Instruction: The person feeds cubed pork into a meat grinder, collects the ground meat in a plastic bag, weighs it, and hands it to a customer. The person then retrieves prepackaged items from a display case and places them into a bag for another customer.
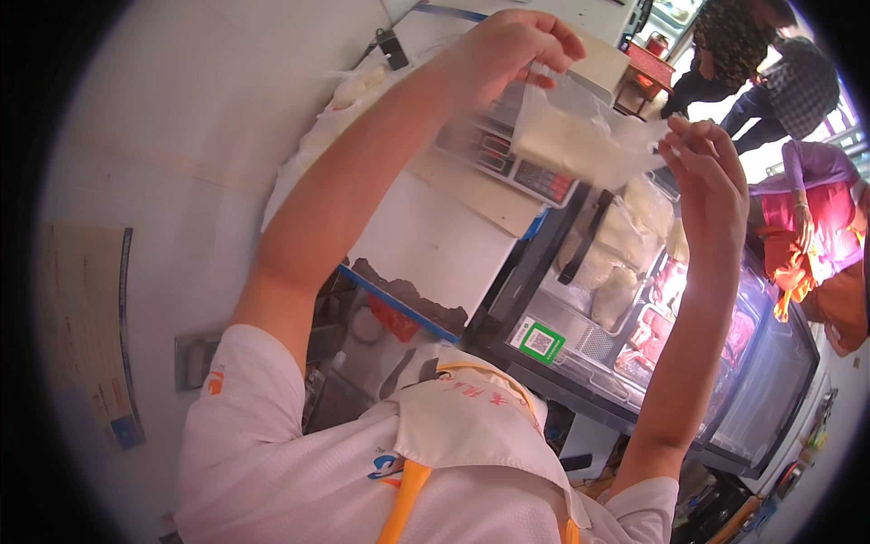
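Note:
Both hands hold up a thin translucent plastic bag [571, 139] with something pale and flat in its lower part. My left hand [530, 51], raised at the top, pinches the bag's upper left side. My right hand [707, 153] grips the bag's right end between thumb and fingers. Behind and below the bag, a digital weighing scale [506, 160] with a red-lit display and a keypad stands on the white counter [435, 238]. The bag hides part of the scale.
A lit display case [544, 299] at the right holds bagged pale items and trays of red meat [652, 333]. White plastic bags [326, 136] lie along the wall. Several people stand beyond the case, one in a purple top [822, 166]. A red stool [649, 68] is farther back.

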The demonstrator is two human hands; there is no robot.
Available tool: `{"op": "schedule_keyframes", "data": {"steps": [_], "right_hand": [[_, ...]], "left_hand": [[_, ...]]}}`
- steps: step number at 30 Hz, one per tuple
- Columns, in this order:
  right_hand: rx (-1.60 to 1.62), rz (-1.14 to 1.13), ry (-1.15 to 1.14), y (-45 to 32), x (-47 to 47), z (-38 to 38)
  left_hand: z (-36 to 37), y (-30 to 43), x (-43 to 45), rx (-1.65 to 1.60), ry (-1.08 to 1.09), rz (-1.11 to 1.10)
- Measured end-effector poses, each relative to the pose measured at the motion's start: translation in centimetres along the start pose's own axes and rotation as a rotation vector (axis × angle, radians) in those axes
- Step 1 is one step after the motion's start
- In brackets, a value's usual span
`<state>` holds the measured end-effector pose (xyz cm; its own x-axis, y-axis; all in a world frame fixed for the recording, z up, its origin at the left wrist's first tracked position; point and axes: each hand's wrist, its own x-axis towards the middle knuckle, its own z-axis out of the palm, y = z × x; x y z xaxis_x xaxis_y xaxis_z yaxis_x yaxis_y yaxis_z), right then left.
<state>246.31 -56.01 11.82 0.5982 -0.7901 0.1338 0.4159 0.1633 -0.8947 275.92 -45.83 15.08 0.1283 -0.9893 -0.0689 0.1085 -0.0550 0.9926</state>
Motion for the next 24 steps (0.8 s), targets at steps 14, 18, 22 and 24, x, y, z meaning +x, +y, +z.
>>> {"op": "schedule_keyframes", "data": {"steps": [14, 18, 22, 24], "right_hand": [[-1.227, -0.387, 0.026, 15.0, 1.2, -3.9], [-0.262, 0.376, 0.408, 30.7, -9.1, -5.2], [-0.368, 0.307, 0.388, 38.5, -9.1, -4.7], [-0.677, 0.265, 0.382, 39.5, -7.6, -5.8]], "left_hand": [[-12.6, -6.2, 3.9, 0.597, 0.301, 0.164], [-9.7, -15.5, -10.6, 0.34, 0.296, 0.084], [-4.5, -25.1, -22.8, 0.151, 0.304, -0.379], [-1.9, -26.5, -27.1, 0.084, 0.354, -0.573]]}}
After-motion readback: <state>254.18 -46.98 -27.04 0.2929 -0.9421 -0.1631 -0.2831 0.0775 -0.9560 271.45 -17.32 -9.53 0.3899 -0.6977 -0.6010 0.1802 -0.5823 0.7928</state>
